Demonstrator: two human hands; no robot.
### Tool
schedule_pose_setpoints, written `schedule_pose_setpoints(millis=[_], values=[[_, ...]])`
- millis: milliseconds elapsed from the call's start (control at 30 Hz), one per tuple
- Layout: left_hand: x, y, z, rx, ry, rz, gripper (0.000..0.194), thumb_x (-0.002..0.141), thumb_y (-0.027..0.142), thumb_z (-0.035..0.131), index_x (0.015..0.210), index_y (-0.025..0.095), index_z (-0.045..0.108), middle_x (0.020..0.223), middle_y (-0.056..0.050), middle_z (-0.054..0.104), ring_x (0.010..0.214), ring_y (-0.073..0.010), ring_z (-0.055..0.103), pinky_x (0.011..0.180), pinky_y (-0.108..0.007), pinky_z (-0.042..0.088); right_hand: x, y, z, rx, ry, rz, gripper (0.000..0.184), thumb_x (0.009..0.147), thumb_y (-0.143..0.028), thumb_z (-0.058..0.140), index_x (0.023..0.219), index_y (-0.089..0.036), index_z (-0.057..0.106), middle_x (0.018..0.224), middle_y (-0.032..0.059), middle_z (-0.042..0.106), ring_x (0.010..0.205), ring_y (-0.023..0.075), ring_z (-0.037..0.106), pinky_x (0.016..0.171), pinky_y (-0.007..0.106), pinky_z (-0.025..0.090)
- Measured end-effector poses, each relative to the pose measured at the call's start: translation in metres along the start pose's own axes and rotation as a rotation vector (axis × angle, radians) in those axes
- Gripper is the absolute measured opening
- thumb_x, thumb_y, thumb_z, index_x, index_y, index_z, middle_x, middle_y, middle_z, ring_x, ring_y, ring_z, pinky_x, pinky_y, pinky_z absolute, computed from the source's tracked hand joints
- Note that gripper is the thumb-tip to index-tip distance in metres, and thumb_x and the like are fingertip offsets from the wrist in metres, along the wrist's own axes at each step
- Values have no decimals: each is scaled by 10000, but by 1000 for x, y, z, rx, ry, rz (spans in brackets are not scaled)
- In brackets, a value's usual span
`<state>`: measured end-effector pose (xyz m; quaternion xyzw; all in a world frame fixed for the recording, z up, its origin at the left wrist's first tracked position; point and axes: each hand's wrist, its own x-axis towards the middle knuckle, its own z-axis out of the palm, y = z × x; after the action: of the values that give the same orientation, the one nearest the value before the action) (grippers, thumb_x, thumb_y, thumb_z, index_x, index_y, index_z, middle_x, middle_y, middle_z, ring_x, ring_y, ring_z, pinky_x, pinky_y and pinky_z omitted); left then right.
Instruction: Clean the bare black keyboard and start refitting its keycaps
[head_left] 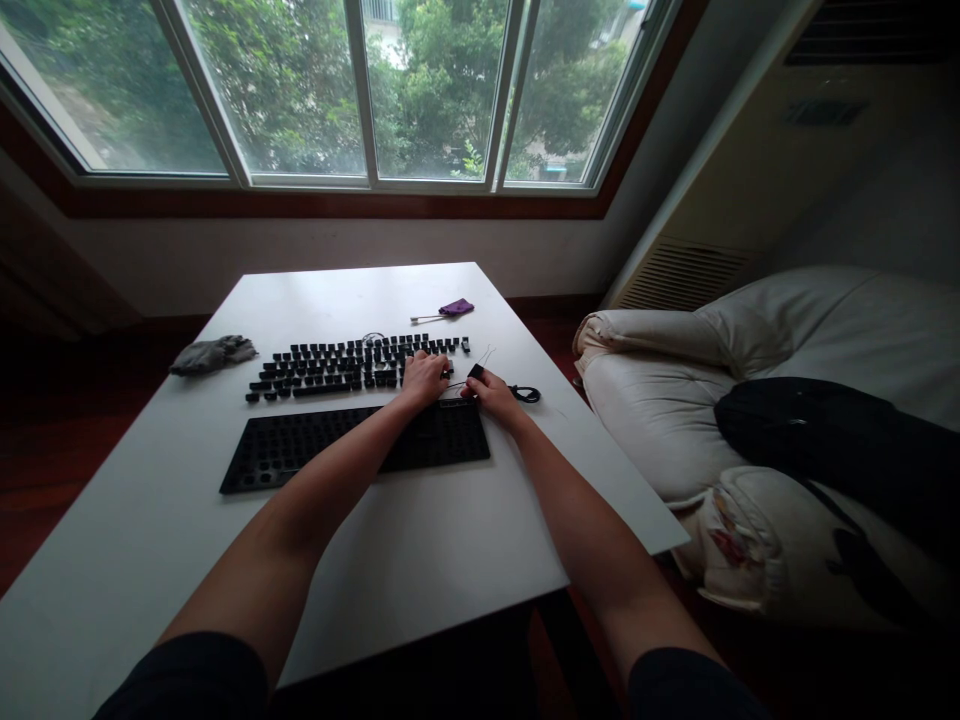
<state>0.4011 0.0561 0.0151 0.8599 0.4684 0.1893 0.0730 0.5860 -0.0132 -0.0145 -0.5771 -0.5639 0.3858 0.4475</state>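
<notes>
A bare black keyboard base (315, 448) lies on the white table (420, 560). Behind it, loose black keycaps (330, 366) are laid out in rows. My left hand (424, 381) rests over the right end of the keycap rows, fingers curled down onto them; whether it holds one is hidden. My right hand (491, 393) is closed in a pinch on a small black keycap (475, 371) beside a wire keycap puller (486, 356), just past the base's far right corner.
A grey cloth (212, 354) lies at the table's left. A purple tool with a pale handle (450, 310) sits further back. A black cable loop (527, 394) lies right of my hand. A white cushion with a black bag (825, 440) fills the right side.
</notes>
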Motion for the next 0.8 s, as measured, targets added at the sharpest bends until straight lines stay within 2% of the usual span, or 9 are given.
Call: schedule_pose_setpoints(millis=[300, 600, 800], values=[[-2, -5, -2, -9, -14, -1, 182, 821, 304, 680, 997, 258, 674, 1088, -65, 724, 1112, -311, 500, 939, -446, 363, 0, -2, -1, -6, -3, 16, 243, 889, -437, 572, 964, -208, 606, 843, 34, 755, 758, 187, 680, 729, 301, 505], [-9, -15, -7, 17, -13, 21, 226, 820, 215, 642, 1033, 271, 695, 1121, -70, 718, 1143, -311, 499, 954, -451, 358, 2, 3, -2, -19, -1, 12, 260, 881, -453, 578, 958, -207, 610, 843, 39, 753, 783, 202, 685, 741, 312, 510], [-8, -16, -3, 13, 1, 26, 197, 832, 236, 649, 1019, 269, 701, 1102, -65, 725, 1118, -309, 512, 944, -448, 362, 0, 2, -1, -12, 1, 20, 260, 880, -460, 583, 958, -213, 612, 855, 38, 755, 785, 201, 683, 734, 310, 509]])
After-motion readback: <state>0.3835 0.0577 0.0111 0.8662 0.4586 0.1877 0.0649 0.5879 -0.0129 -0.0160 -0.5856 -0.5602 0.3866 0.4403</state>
